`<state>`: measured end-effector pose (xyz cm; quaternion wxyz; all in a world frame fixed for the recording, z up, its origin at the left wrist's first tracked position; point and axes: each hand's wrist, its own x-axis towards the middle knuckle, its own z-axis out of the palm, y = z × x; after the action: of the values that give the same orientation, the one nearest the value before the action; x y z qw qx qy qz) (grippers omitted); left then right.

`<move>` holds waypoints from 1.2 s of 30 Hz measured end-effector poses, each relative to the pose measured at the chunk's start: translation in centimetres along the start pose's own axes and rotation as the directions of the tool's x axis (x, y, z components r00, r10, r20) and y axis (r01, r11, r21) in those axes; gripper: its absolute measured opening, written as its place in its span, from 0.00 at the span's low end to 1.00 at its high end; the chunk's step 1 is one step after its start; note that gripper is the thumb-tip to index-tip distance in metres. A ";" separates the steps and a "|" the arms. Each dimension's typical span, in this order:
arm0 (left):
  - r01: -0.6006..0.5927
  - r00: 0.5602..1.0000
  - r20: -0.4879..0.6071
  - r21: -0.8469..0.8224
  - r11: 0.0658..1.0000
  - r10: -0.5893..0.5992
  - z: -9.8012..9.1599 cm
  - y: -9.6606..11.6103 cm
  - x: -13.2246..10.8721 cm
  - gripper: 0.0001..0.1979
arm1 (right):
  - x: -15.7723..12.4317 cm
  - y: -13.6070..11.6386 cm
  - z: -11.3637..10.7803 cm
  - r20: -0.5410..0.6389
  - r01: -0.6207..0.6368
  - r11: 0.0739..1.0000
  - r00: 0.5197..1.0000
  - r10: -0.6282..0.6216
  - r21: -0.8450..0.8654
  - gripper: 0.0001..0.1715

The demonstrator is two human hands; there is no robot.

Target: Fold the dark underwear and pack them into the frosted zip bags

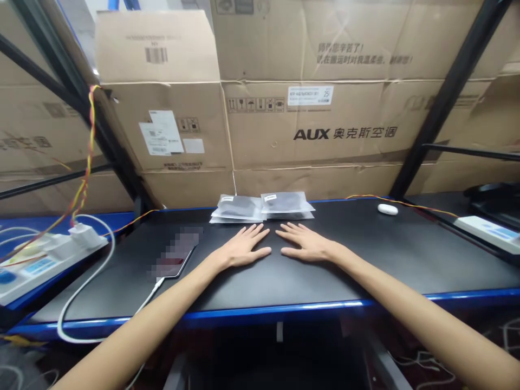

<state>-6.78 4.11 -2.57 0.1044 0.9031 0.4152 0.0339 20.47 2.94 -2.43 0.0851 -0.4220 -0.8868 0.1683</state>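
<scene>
My left hand (245, 246) lies flat on the black tabletop (260, 284), fingers spread and holding nothing. Beside it, my right hand (304, 242) rests flat in the same way, with a narrow gap between the two thumbs. Just beyond the fingertips are two small stacks of translucent plastic bags with dark contents and white labels. The left stack of bags (238, 208) is nearest my left hand, and the right stack of bags (286, 205) is nearest my right. Neither hand appears to touch them.
A phone (176, 260), partly blurred, lies at left with a white charging cable (65, 309) running over the table edge. Power strips stand at far left (44, 262) and far right (489, 233). A small white case (387, 209) sits at right. Cardboard (260, 135) walls the back.
</scene>
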 end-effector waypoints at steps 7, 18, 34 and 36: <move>0.004 0.999 0.043 0.000 1.000 -0.004 -0.3 0.1 -0.1 0.39 | 0.2 0.0 -0.2 0.054 -0.010 1.000 0.998 0.011 -0.016 0.48; 0.014 0.998 0.060 0.012 1.000 -0.015 -0.3 0.6 -0.2 0.41 | 0.3 0.3 -0.1 0.058 0.009 1.000 0.998 -0.010 0.019 0.48; 0.018 0.998 0.056 -0.009 1.000 -0.017 -0.6 0.8 -0.2 0.41 | 0.3 0.4 -0.2 0.067 -0.016 1.000 0.998 0.015 0.016 0.48; 0.020 0.998 0.059 -0.010 1.000 -0.019 -0.6 0.9 -0.2 0.41 | 0.3 0.3 -0.2 0.071 -0.020 1.000 0.997 0.019 0.013 0.49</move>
<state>-6.35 3.51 -1.75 0.1218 0.8990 0.4205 0.0086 20.59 3.45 -2.33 0.0550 -0.4236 -0.8839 0.1903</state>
